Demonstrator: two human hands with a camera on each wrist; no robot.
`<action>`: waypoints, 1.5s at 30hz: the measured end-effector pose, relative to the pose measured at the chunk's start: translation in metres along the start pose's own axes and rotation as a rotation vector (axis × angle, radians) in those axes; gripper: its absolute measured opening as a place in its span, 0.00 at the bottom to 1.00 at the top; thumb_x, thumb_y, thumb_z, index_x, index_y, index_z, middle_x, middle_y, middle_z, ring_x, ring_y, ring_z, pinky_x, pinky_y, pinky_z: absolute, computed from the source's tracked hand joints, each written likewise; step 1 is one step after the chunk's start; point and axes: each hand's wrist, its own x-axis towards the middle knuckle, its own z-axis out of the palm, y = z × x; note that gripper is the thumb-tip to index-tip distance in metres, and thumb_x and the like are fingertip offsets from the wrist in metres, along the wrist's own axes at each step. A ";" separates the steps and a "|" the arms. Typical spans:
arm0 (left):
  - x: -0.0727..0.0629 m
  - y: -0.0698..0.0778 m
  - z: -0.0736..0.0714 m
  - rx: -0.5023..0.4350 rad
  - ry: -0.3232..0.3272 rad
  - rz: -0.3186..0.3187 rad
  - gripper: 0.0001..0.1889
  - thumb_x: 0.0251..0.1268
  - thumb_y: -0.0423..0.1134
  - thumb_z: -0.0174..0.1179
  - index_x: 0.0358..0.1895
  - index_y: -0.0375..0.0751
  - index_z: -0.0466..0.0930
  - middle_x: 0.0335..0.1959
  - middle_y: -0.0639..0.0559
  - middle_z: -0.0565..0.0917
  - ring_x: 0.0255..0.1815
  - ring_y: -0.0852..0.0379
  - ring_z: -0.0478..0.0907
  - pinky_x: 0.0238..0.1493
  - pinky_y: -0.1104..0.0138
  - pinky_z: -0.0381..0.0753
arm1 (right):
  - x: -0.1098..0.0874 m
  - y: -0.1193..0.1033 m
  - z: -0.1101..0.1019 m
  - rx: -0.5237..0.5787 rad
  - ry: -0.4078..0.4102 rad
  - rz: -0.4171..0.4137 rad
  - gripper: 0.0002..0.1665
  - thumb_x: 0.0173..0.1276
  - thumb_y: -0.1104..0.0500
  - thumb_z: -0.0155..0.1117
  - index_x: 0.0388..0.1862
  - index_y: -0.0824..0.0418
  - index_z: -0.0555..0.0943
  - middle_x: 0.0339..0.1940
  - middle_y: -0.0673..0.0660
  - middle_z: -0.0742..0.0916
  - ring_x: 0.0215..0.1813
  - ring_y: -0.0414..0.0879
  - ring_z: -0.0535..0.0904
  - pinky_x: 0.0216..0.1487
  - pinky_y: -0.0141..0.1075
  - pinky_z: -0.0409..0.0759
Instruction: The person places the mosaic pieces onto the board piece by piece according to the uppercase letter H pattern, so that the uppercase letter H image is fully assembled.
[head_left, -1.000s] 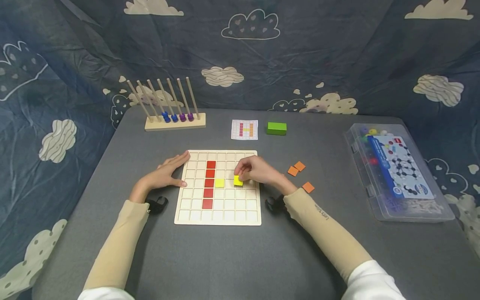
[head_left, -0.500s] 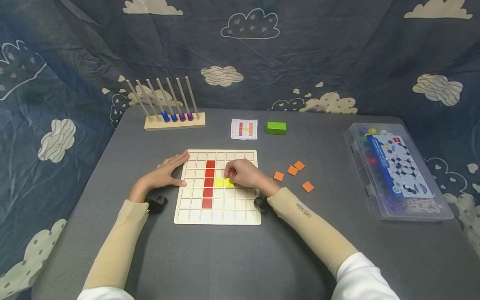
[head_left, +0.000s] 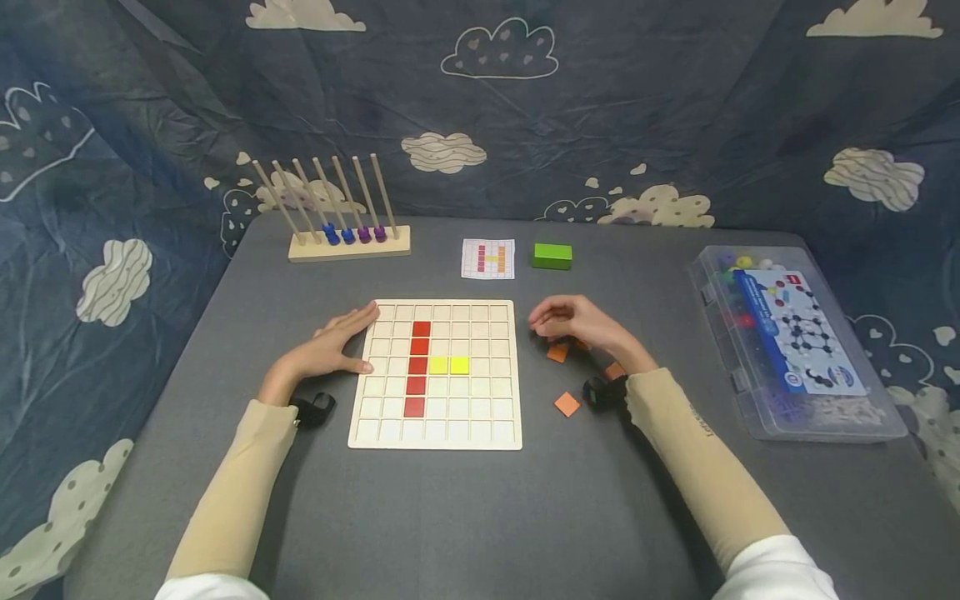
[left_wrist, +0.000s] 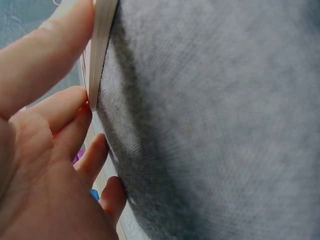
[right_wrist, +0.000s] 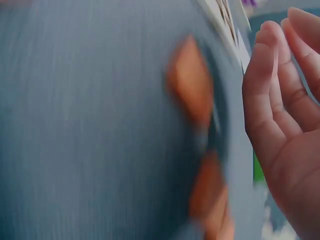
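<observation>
The right hand point(head_left: 576, 320), fingers loosely bent, pinches nothing, near orange tiles point(head_left: 557, 354) right of centre; a stray brush could scatter them. The left hand point(head_left: 327, 350), spread, touches the central board point(head_left: 480, 408) at its left edge; a push could skew it.

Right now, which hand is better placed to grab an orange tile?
Probably the right hand: it is by the loose orange tiles, with no tile visible in it. The left hand is across the board, touching its left edge.
</observation>
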 end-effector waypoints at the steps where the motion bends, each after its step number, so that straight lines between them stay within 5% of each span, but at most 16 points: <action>1: 0.000 0.000 0.000 0.000 0.000 0.000 0.51 0.56 0.46 0.68 0.76 0.37 0.43 0.76 0.35 0.44 0.73 0.32 0.38 0.63 0.34 0.35 | -0.004 0.003 -0.009 0.009 0.027 0.018 0.17 0.66 0.63 0.62 0.50 0.73 0.77 0.45 0.67 0.83 0.42 0.51 0.80 0.44 0.39 0.79; 8: -0.001 0.000 0.000 -0.001 0.003 0.008 0.51 0.56 0.45 0.68 0.76 0.37 0.44 0.76 0.35 0.44 0.73 0.32 0.38 0.63 0.34 0.35 | -0.028 0.023 -0.054 0.054 0.188 0.075 0.22 0.69 0.61 0.62 0.56 0.73 0.73 0.48 0.62 0.84 0.46 0.48 0.81 0.46 0.37 0.79; 15: -0.001 0.000 -0.001 -0.001 0.003 0.013 0.51 0.56 0.45 0.68 0.76 0.36 0.44 0.76 0.35 0.44 0.73 0.32 0.38 0.63 0.34 0.36 | -0.041 0.033 -0.071 0.047 0.256 0.081 0.21 0.70 0.63 0.60 0.56 0.74 0.72 0.41 0.46 0.86 0.46 0.41 0.81 0.46 0.32 0.78; 21: -0.001 -0.001 0.000 -0.003 0.003 0.012 0.51 0.56 0.45 0.69 0.76 0.36 0.44 0.76 0.35 0.44 0.74 0.32 0.38 0.63 0.35 0.36 | -0.044 0.037 -0.072 -0.018 0.236 0.102 0.20 0.67 0.68 0.60 0.56 0.74 0.73 0.45 0.54 0.85 0.40 0.37 0.79 0.42 0.32 0.77; 27: -0.001 -0.002 0.001 -0.003 0.005 0.007 0.51 0.56 0.46 0.68 0.76 0.37 0.43 0.76 0.35 0.44 0.74 0.32 0.38 0.63 0.34 0.36 | -0.043 0.036 -0.064 -0.134 0.200 0.108 0.20 0.64 0.74 0.60 0.56 0.74 0.75 0.53 0.68 0.79 0.45 0.46 0.77 0.41 0.31 0.76; 37: 0.000 -0.003 0.001 0.000 0.004 0.006 0.51 0.57 0.46 0.68 0.76 0.38 0.44 0.76 0.37 0.44 0.74 0.33 0.38 0.63 0.34 0.35 | -0.040 0.036 -0.056 -0.285 0.223 0.093 0.16 0.57 0.78 0.61 0.46 0.73 0.79 0.40 0.65 0.80 0.40 0.52 0.72 0.37 0.32 0.72; 45: -0.001 -0.001 0.000 0.002 0.006 -0.003 0.51 0.56 0.46 0.68 0.76 0.38 0.44 0.76 0.37 0.44 0.74 0.33 0.38 0.63 0.34 0.35 | -0.042 0.032 -0.057 -0.265 0.241 0.144 0.12 0.62 0.72 0.58 0.46 0.73 0.79 0.36 0.62 0.81 0.36 0.50 0.73 0.37 0.36 0.73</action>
